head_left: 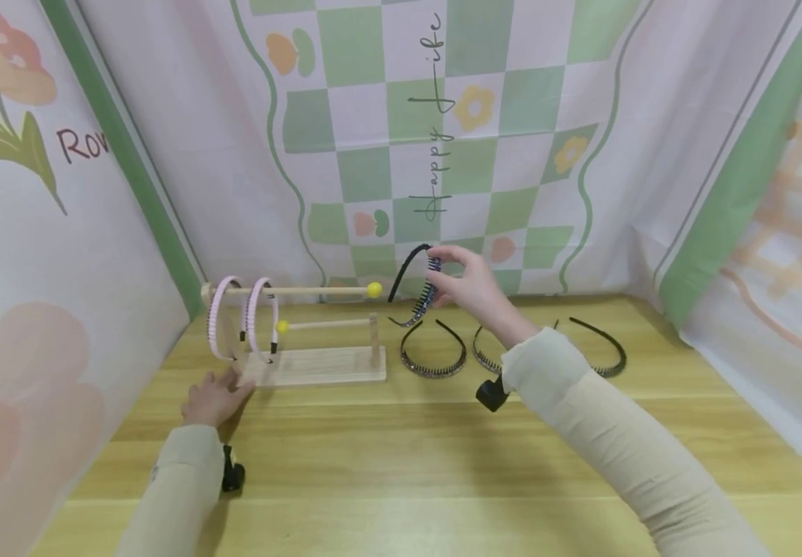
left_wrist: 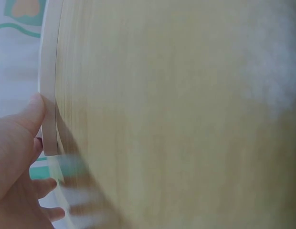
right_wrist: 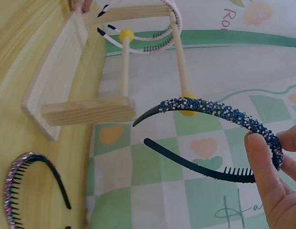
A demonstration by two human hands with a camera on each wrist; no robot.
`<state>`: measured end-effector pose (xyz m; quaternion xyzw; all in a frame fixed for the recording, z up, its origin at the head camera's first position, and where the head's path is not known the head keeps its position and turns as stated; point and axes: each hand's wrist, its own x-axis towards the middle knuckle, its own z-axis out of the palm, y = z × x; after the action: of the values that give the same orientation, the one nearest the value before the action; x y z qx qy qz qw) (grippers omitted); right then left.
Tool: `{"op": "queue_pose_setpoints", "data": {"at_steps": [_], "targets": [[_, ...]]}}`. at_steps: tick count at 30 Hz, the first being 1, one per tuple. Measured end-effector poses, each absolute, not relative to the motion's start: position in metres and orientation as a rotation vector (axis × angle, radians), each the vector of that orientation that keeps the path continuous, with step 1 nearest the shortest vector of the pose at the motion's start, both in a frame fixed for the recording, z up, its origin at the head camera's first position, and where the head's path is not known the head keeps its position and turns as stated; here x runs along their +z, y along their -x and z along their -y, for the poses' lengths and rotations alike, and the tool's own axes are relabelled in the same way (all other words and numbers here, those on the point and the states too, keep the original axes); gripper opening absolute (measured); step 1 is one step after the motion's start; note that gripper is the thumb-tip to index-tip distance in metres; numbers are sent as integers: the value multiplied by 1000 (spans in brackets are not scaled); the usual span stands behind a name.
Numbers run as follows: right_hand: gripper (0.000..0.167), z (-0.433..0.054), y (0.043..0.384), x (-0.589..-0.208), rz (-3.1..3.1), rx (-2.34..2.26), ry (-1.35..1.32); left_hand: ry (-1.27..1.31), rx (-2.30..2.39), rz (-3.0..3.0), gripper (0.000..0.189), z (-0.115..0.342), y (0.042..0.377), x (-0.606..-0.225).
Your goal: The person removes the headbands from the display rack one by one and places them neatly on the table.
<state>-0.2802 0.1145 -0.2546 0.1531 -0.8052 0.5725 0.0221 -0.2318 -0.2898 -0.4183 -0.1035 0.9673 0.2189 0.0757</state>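
Note:
High over the table, my right hand pinches a dark headband between thumb and fingers. Blue and silver glitter covers its band, small teeth line the inside, and its open ends face the rack in the right wrist view. My left hand holds the left end of a wooden rack, thumb at the base's edge. Two pink headbands, one outer and one inner, hang on the upper rod, near its left end. The lower rod bears nothing.
Right of the rack a glittery dark headband lies on the wooden table. Farther right lie another headband, partly behind my right forearm, and a black one. Yellow balls cap the upper rod and lower rod. A patterned cloth hangs behind.

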Motion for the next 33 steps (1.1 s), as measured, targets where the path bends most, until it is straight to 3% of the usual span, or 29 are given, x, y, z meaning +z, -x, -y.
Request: {"op": "queue_pose_setpoints", "data": {"at_steps": [33], "targets": [[45,-159,231,-346,2656,1720,-465,309,703,-2889,80,288,230,-416]]}}
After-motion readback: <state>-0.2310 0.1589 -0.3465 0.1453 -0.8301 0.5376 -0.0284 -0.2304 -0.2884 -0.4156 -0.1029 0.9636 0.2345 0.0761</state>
